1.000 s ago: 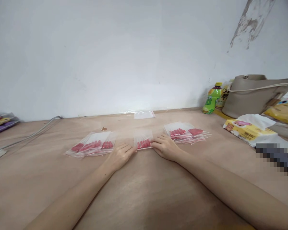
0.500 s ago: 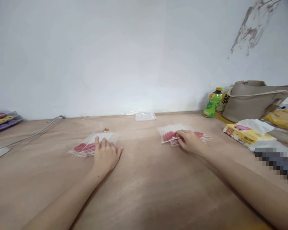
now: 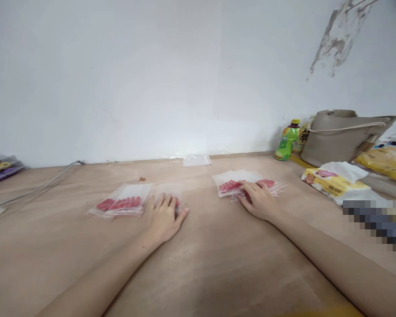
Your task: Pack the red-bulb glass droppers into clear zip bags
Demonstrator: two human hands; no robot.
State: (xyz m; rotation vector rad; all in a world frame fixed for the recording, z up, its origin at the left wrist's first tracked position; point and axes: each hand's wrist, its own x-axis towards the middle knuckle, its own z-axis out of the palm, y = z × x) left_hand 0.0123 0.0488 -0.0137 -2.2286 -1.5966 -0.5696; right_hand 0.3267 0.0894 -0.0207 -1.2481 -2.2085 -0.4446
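My left hand [image 3: 163,219] lies flat with its fingers spread over one clear plastic bag [image 3: 175,189]; red pieces show at the edge of my fingers. Just left of it rests a fanned pile of similar bags [image 3: 128,203], with short red sticks inside. My right hand [image 3: 259,200] rests, fingers apart, on a second pile of bags [image 3: 230,184] holding the same red pieces. What lies beneath my right fingers is partly hidden. Neither hand grips anything.
By the wall lies a flat clear bag [image 3: 197,161]. A green drink bottle [image 3: 287,141], a grey bag [image 3: 333,138] and a yellow tissue box [image 3: 333,184] stand at the right. A grey cable [image 3: 49,182] and colourful packs [image 3: 3,169] are at the left.
My left hand has slid a bag rightward off the left pile. My right hand's fingers have spread out over the right pile. The view has shifted slightly.
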